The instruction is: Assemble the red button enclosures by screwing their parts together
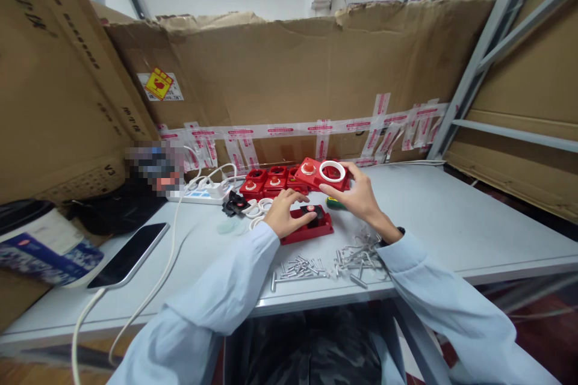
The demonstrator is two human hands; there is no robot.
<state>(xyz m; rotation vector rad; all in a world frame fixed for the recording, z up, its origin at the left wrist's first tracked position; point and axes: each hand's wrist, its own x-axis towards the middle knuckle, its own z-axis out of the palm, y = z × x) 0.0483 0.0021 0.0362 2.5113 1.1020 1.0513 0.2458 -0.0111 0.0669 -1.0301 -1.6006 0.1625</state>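
In my right hand [361,195] I hold a red plastic cover [311,179] with a red round button and a white ring [332,172], tilted above the table. My left hand [285,213] is curled over the left end of a red housing base [316,232] lying on the table. Its thumb reaches across a black part [321,214] with a small red-and-white centre inside that base. Part of the base is hidden under this hand. A green and yellow handle [335,203] shows below the cover.
Several red units [276,180] stand behind my hands, beside white rings [259,207] and black parts [235,204]. Screws [303,266] and metal pieces [360,255] lie in front. A power strip [198,194], cables, phone [129,254] and tub [49,246] occupy the left.
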